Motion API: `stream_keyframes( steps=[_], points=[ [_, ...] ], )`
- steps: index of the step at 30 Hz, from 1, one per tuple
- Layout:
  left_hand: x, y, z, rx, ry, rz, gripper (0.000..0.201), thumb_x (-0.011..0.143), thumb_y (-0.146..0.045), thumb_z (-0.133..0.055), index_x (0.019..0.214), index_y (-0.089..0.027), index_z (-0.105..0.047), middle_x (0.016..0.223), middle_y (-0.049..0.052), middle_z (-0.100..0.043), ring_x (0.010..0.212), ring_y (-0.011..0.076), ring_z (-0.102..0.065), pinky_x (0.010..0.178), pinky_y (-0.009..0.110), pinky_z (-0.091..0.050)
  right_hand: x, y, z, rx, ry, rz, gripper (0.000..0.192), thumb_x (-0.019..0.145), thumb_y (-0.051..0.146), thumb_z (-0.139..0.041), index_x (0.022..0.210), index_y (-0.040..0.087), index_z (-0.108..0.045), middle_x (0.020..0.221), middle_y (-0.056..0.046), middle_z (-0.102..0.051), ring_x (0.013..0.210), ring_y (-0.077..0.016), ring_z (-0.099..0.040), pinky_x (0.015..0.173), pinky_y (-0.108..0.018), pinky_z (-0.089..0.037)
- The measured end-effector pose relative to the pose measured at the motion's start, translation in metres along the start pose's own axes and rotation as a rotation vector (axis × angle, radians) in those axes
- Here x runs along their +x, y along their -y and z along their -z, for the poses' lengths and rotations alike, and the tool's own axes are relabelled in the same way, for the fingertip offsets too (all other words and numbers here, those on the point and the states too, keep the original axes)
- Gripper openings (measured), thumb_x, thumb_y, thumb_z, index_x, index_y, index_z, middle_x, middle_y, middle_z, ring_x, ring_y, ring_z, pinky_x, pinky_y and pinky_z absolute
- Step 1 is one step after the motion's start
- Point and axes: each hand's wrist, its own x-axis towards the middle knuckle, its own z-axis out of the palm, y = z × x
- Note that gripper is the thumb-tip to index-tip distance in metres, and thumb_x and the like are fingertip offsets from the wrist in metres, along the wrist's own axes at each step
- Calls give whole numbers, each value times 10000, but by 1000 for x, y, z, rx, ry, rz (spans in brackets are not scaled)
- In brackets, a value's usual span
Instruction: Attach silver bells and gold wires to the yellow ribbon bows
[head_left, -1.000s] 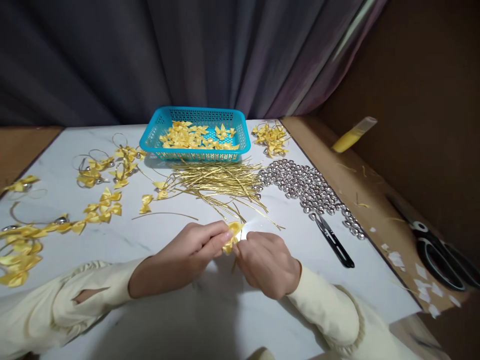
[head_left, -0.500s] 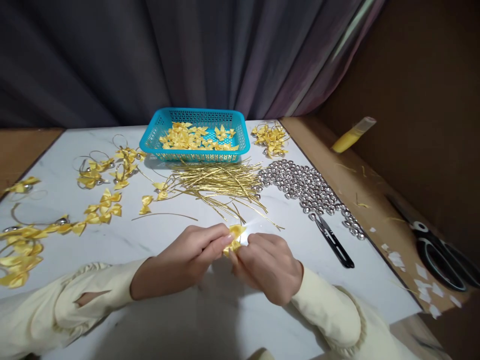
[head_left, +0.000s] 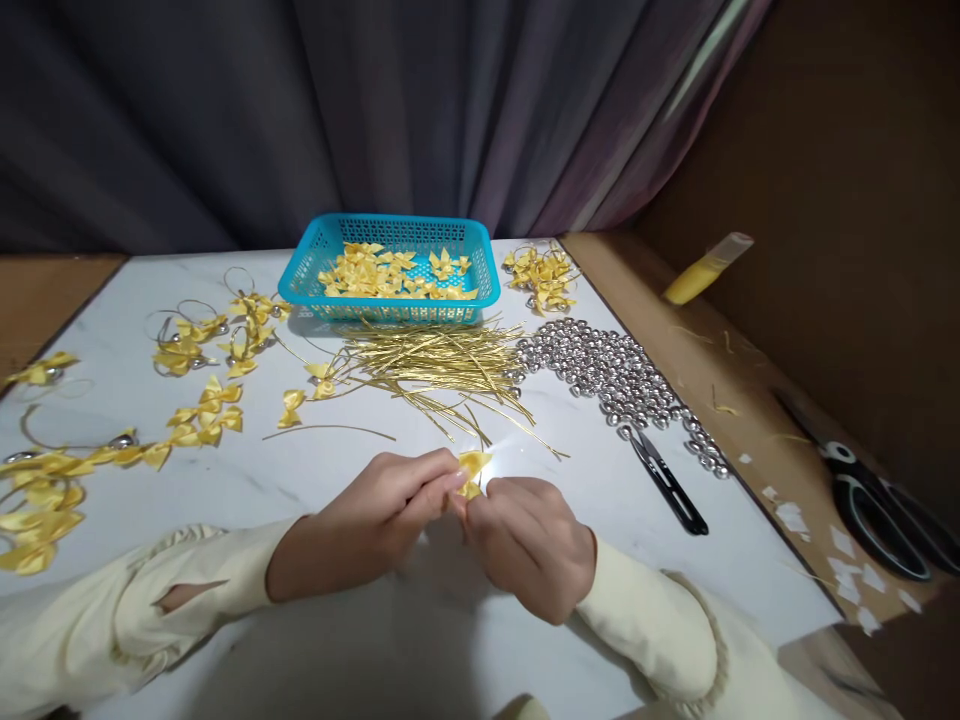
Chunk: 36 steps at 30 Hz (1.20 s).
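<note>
Between my two hands is a yellow ribbon bow (head_left: 472, 468), held above the front of the white board. My left hand (head_left: 382, 515) pinches the bow from its left side between thumb and fingers. Close against it, my right hand (head_left: 529, 540) is closed at the bow's lower right; what its fingertips grip is hidden, and a thin cord end shows beside them. Just beyond the hands lies a pile of gold cords (head_left: 442, 358). To its right spread many silver beads (head_left: 600, 365), with black thread snips (head_left: 667, 485) lying at their near edge.
A blue basket (head_left: 300, 290) of yellow bows stands at the back. Finished-looking bows with cords and beads (head_left: 180, 350) lie at left, others (head_left: 541, 278) at back right. Large black-handled scissors (head_left: 877, 510), paper scraps (head_left: 791, 518) and a yellow tube (head_left: 705, 272) are on the right.
My right hand has shifted slightly left and down, its wrist turning a little, close to the bow. My left hand and the bow stay nearly in place.
</note>
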Motion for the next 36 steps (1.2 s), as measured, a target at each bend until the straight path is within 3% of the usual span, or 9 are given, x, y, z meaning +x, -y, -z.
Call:
stream_keyframes(
  steps=[4, 10, 16, 21, 25, 30, 36],
  points=[
    [-3, 2, -2, 36, 3, -67, 251, 914, -216, -301, 675, -183, -369, 594, -61, -382, 543, 89, -354, 559, 200, -300, 2, 1, 3, 58, 35, 8, 334, 842, 43, -303, 566, 172, -441, 480, 36, -299, 430, -110, -264, 396, -272, -234],
    [-6, 7, -5, 104, -43, -199, 206, 889, -166, -295, 703, -189, -380, 647, -35, -437, 550, 97, -372, 564, 212, -310, -9, -3, -7, -70, 56, 19, 257, 858, 61, -317, 668, 170, -453, 490, 41, -359, 428, -111, -336, 393, -263, -253],
    [-2, 4, -2, 40, -17, -107, 232, 898, -221, -303, 685, -181, -385, 608, -47, -393, 547, 96, -349, 545, 214, -291, -7, -8, -8, -5, 5, -7, 253, 863, 62, -405, 639, 170, -448, 477, 42, -440, 428, -92, -374, 407, -244, -276],
    [2, 1, 3, -410, 75, 143, 318, 883, -398, -392, 657, -175, -372, 557, -66, -288, 496, 80, -247, 461, 203, -225, 2, -14, 5, 131, -52, -171, 269, 928, 237, -366, 723, 152, -518, 529, 16, -529, 446, -90, -458, 438, -221, -364],
    [3, 5, 6, -851, 173, 242, 303, 835, -436, -506, 731, -164, -420, 537, -90, -200, 459, 58, -120, 419, 181, -125, 3, -15, 14, 158, -95, -285, 284, 922, 173, -313, 725, 160, -517, 568, 3, -542, 451, -91, -472, 456, -219, -391],
    [9, 12, 10, -1274, 235, 335, 146, 803, -165, -523, 701, -144, -420, 498, -98, -179, 419, 36, -49, 374, 140, -67, 1, -14, 13, 220, -29, -228, 199, 888, 152, -353, 775, 154, -517, 552, 8, -497, 456, -102, -454, 448, -234, -375],
    [12, 18, 12, -1667, 338, 469, 224, 831, -18, -397, 645, -136, -359, 502, -92, -203, 374, 22, -90, 352, 135, -47, -1, -15, 6, 158, 9, -203, 109, 841, 131, -434, 828, 111, -541, 527, 32, -439, 429, -92, -386, 420, -232, -299]
  ],
)
